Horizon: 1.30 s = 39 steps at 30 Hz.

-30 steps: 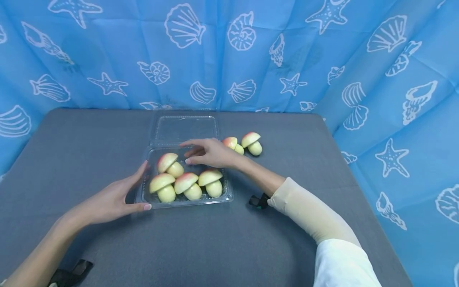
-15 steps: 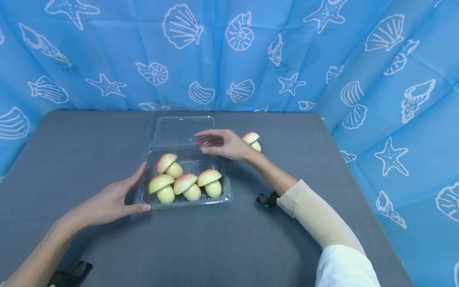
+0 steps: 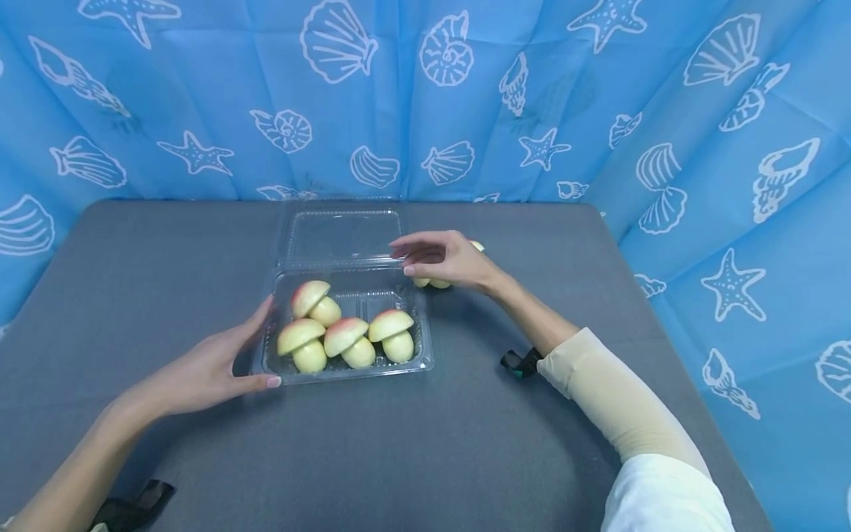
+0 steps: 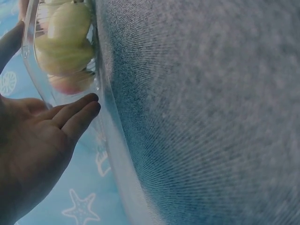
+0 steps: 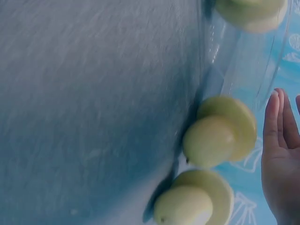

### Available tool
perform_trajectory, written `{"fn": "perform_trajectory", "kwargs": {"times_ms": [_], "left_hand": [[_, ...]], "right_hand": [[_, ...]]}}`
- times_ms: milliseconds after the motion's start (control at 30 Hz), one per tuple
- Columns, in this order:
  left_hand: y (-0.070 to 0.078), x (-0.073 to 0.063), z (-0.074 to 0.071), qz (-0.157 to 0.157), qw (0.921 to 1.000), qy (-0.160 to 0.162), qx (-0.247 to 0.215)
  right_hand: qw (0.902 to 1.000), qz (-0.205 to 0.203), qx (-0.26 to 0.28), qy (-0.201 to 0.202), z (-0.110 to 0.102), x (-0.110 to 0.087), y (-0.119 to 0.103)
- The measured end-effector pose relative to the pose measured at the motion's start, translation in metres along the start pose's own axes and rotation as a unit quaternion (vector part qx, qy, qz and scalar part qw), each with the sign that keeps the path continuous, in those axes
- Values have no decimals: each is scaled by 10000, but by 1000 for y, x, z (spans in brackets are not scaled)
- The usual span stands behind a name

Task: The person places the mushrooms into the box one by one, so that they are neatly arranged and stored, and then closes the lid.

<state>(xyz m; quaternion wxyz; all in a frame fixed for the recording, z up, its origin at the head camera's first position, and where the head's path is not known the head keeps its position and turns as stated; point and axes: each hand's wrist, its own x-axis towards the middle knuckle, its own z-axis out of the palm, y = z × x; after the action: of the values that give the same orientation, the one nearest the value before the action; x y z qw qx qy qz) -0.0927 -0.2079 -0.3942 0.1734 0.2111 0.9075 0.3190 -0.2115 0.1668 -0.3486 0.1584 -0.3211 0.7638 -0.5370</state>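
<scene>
The clear plastic clamshell container [image 3: 352,376] holds several toy mushrooms with pale yellow stems and reddish-yellow caps, such as the front right one [image 3: 392,336]. My left hand [image 3: 206,369] rests at its left side, thumb by the front corner and straight fingers along the edge; in the left wrist view the fingertips [image 4: 89,110] are right at the rim. My right hand [image 3: 452,260] hovers with nothing in it near the container's back right corner, fingers loosely bent. Partly hidden behind it, two more toy mushrooms lie on the table; the right wrist view shows both, one upper [image 5: 208,143] and one lower [image 5: 185,206].
The container's transparent lid [image 3: 346,233] lies folded back towards the far table edge. A grey cloth covers the table [image 3: 372,458]. Blue curtains [image 3: 399,96] with white shell prints hang behind and at the right. A black strap [image 3: 521,363] shows below the right wrist.
My right hand has moved rightward and slightly back from over the container, now covering much of the two loose mushrooms. The left hand and the container have stayed in place.
</scene>
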Motion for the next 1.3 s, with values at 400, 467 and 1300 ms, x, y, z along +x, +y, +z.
{"fn": "perform_trajectory", "kwargs": {"times_ms": [400,467,1300], "left_hand": [[3,0,-1,53,9999,42,78],[2,0,0,41,10000,52,68],[3,-3,-3,38,9998,65,196]], "right_hand": [[9993,-164,-121,314,-30,-14,-1],[9988,-179,-187,414,-34,-17,-1],[9819,-428,-1111,1471,-62,-43,27]]}}
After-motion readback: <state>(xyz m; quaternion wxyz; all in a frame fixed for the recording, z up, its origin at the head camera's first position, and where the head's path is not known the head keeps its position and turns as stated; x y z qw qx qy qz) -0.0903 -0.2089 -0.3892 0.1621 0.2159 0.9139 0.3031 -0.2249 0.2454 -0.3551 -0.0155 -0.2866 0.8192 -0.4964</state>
